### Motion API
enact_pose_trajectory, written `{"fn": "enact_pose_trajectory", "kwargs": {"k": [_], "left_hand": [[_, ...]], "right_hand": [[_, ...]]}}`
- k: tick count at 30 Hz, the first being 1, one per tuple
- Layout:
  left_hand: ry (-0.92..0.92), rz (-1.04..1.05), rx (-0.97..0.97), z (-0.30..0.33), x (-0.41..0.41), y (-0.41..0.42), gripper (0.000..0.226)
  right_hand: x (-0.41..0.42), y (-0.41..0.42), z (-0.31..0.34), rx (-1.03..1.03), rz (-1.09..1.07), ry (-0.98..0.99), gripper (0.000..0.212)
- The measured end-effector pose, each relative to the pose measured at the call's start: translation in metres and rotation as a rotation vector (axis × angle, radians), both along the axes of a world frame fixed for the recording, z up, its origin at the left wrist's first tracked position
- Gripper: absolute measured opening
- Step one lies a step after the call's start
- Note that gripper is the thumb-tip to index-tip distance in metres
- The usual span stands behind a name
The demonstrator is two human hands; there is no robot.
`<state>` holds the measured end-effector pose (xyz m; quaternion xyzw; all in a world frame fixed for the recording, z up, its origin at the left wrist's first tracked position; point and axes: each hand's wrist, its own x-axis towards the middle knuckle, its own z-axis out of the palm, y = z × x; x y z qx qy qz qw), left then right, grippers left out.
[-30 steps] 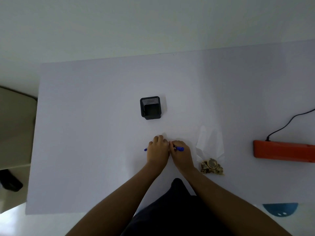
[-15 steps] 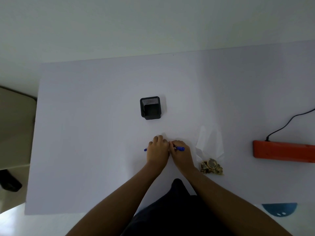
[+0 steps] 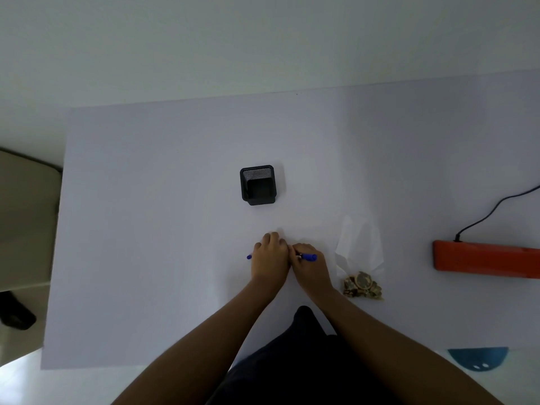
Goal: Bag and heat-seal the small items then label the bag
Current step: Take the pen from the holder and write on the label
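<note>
My left hand (image 3: 270, 254) and my right hand (image 3: 308, 266) are pressed together near the table's front middle, both closed on a blue pen (image 3: 308, 256). The pen lies crosswise; its blue ends stick out left of my left hand and over my right hand. A clear plastic bag (image 3: 361, 247) lies just right of my right hand, with small golden-brown items (image 3: 362, 285) bunched at its near end. An orange heat sealer (image 3: 485, 263) lies at the right edge. Whether a label lies under my hands is hidden.
A black mesh pen holder (image 3: 258, 185) stands behind my hands on the white table (image 3: 146, 229). The sealer's black cord (image 3: 491, 213) runs off right. A blue round object (image 3: 477, 358) sits past the front right edge. A beige chair (image 3: 26, 217) is left.
</note>
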<state>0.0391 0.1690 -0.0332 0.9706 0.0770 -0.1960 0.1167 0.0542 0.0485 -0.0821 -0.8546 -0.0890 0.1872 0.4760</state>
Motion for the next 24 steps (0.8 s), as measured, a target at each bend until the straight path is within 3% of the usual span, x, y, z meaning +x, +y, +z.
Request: {"fn": "enact_pose_trajectory", "kwargs": {"k": [17, 22, 24], "left_hand": [[0.004, 0.006, 0.019, -0.006, -0.002, 0.0, 0.021], [0.022, 0.005, -0.065, 0.002, 0.006, 0.011, 0.015], [0.001, 0.055, -0.109, 0.007, 0.007, 0.025, 0.021]], "right_hand": [[-0.007, -0.004, 0.003, -0.023, -0.088, 0.046, 0.026], [-0.007, 0.004, 0.008, 0.064, -0.062, 0.097, 0.036], [-0.007, 0.009, 0.015, 0.119, -0.062, 0.14, 0.03]]}}
